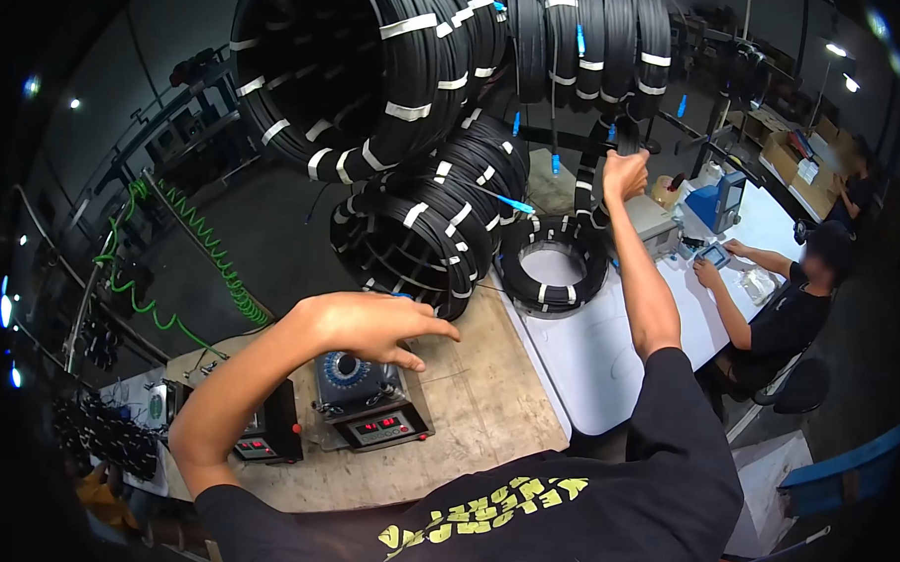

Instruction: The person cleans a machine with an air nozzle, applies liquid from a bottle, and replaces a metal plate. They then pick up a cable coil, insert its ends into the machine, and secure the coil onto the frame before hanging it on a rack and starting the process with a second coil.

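Now the right hand [626,174] curls its fingers round what looks like a black cable coil [628,139] near the hanging rolls [567,47], where a firm, even grip should serve best, while the left hand [374,326], fingers loosely spread, hovers over the red-display device [383,429].

- Round black cable coils [439,71]: crossed by white bands [411,26]
- Small slim plastic connectors [555,165]: bright blue
- Boxy dark machine [375,391]: red glowing digits [380,424], blue ring [345,369] on top
- Spiral plastic hose [214,237]: vivid green
- Flat wooden desk [486,381]: pale tan
- Short-sleeved black shirt [610,524]: yellow-green lettering [486,515]
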Demonstrator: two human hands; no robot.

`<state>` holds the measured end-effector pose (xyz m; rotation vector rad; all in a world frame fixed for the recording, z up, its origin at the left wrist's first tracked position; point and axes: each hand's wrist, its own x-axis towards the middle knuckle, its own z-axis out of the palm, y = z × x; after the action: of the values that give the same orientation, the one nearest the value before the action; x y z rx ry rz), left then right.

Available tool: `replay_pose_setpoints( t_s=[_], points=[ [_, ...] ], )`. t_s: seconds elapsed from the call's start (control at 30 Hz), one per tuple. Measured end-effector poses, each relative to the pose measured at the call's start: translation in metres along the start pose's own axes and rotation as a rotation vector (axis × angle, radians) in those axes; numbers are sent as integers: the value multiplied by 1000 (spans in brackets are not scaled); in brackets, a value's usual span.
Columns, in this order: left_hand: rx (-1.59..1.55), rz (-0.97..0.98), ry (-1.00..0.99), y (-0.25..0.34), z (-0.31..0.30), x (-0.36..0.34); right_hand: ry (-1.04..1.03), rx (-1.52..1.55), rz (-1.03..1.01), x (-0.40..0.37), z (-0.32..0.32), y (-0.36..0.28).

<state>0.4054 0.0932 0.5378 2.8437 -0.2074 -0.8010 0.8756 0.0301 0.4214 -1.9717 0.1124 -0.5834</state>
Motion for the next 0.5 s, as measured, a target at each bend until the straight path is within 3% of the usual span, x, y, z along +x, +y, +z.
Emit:
replay_pose_setpoints(
  t_s=[0.13, 0.33, 0.5],
  points=[
    [-58, -13, -15, -12, 21, -15, -25, -15, -119, -27, 34, -26],
    [-160, -35, -4, -24, 45, -37, -139, 2, -43, -58, 93, -33],
    [-206, -61, -46, -35, 51, -48, -83, -23, -167, -84, 118, -35]
  ],
)
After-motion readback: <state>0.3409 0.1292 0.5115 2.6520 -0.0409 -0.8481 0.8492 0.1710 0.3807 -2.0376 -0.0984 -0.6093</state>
